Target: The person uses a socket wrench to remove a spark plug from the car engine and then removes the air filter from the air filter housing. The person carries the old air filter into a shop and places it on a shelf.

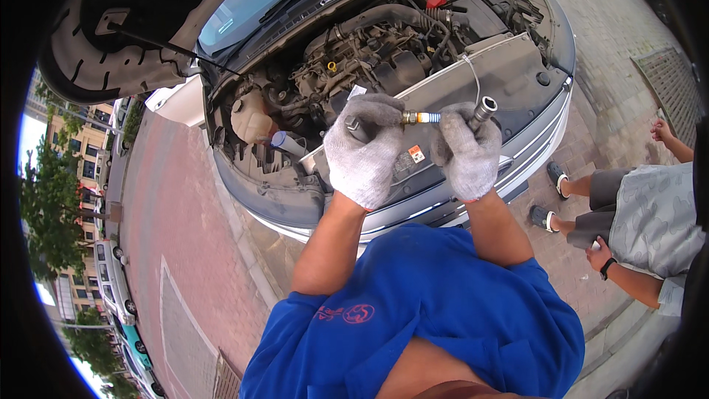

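Observation:
A spark plug (422, 117) lies level between my two gloved hands, its metal end at the left fingers and its white, blue-striped end at the right fingers. My left hand (363, 149) is closed, pinching the metal end. Out of the same fist shows a dark metal piece (356, 128), too covered to name. My right hand (471, 151) is closed around a metal socket (484, 108) whose round mouth points up, while its fingertips meet the plug's other end. Beneath both hands lies the open engine bay (399, 66) of a car.
A propped hood (125, 52) rises at the upper left. The engine bay holds a yellow-ringed dipstick (331, 67), a pale fluid tank (249, 118) and a red cap (436, 0). At right stands another person (650, 207) close to the bumper. Parked cars (111, 281) line the far left.

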Tool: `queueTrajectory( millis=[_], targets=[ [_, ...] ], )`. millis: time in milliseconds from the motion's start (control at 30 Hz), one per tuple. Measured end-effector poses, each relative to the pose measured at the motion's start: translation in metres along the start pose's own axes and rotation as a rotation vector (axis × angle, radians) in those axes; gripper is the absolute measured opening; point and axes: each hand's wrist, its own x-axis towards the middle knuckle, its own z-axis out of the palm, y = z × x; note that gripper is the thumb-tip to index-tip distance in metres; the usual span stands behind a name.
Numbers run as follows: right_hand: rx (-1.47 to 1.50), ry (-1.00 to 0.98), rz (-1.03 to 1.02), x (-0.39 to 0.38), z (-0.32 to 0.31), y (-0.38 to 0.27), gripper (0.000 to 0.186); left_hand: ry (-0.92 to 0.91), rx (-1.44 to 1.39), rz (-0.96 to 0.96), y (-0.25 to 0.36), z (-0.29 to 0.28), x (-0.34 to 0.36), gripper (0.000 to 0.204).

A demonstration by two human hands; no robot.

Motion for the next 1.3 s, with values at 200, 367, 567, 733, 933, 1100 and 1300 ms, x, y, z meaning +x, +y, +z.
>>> queueTrajectory(
  millis=[200, 367, 567, 733, 933, 1100, 1300],
  targets=[
    [0.026, 0.003, 0.013, -0.01, 0.007, 0.007, 0.01, 0.017, -0.044, -0.171, 0.009, -0.015, -0.013, 0.029],
    [0.043, -0.048, 0.053, -0.015, 0.011, 0.02, 0.01, 0.101, -0.216, -0.307, 0.006, -0.025, -0.02, 0.03],
    [-0.205, -0.176, 0.207, -0.023, 0.028, 0.026, 0.002, 0.121, -0.394, -0.446, -0.009, -0.057, -0.03, 0.026],
    [-0.437, -0.367, 0.336, -0.031, 0.029, 0.07, 0.01, 0.111, -0.55, -0.586, -0.036, -0.083, -0.042, 0.027],
    [-0.444, -0.491, 0.517, -0.032, 0.032, 0.107, 0.014, 0.168, -0.522, -0.749, -0.056, -0.105, -0.058, 0.021],
    [-0.484, -0.499, 0.455, -0.022, 0.045, 0.14, 0.028, 0.441, -0.678, -0.725, -0.088, -0.108, -0.058, 0.019],
    [-0.988, -0.601, 0.22, 0.016, 0.07, 0.163, 0.03, 0.739, -0.983, -0.813, -0.118, -0.124, -0.021, 0.018]
  ],
)
